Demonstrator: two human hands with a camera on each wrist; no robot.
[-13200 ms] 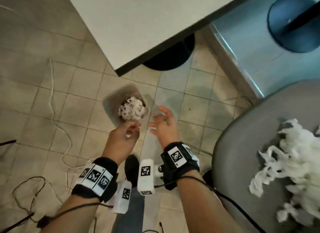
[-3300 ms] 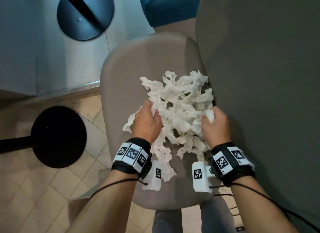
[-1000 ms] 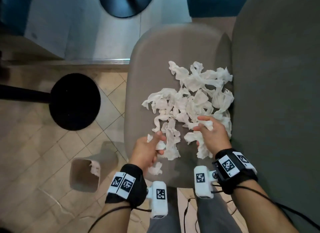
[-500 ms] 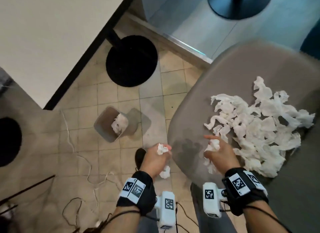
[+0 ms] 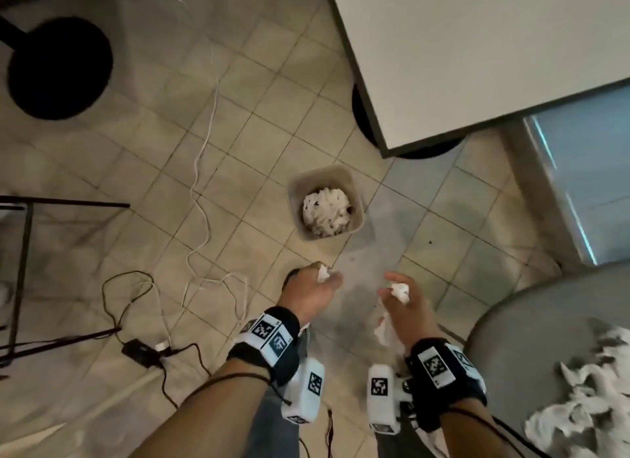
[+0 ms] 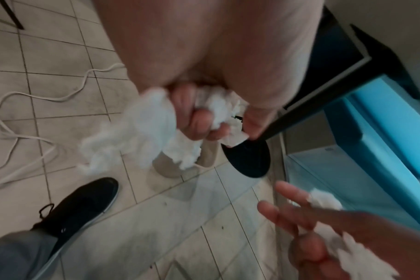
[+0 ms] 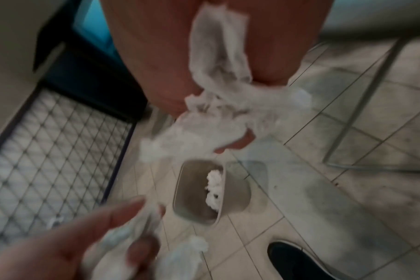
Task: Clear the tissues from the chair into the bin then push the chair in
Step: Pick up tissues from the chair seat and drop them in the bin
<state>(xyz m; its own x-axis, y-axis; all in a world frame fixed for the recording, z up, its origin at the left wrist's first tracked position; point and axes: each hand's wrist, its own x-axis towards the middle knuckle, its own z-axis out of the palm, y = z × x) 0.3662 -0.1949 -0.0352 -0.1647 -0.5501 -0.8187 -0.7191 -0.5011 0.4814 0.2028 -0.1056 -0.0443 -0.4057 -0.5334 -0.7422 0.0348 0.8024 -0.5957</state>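
Note:
A small beige bin (image 5: 294, 191) stands on the tiled floor with crumpled white tissues (image 5: 325, 210) inside. My left hand (image 5: 320, 277) grips a wad of tissues (image 6: 151, 128) just short of the bin, on its near side. My right hand (image 5: 395, 287) holds another bunch of tissues (image 7: 216, 117) beside it, a strip dangling under the palm. From the right wrist the bin (image 7: 199, 206) lies just ahead. The grey chair seat (image 5: 528, 321) is at the lower right, with a heap of tissues (image 5: 586, 399) on it.
A white table top (image 5: 477, 48) overhangs the floor just beyond the bin, its black round base under it. White and black cables (image 5: 201, 191) trail over the tiles to the left. Another black base (image 5: 58, 69) is far left. My black shoe (image 6: 79, 206) stands near the bin.
Both hands have left the chair's front edge with their tissues and swung left to just short of the bin. My view has turned from the seat to the floor.

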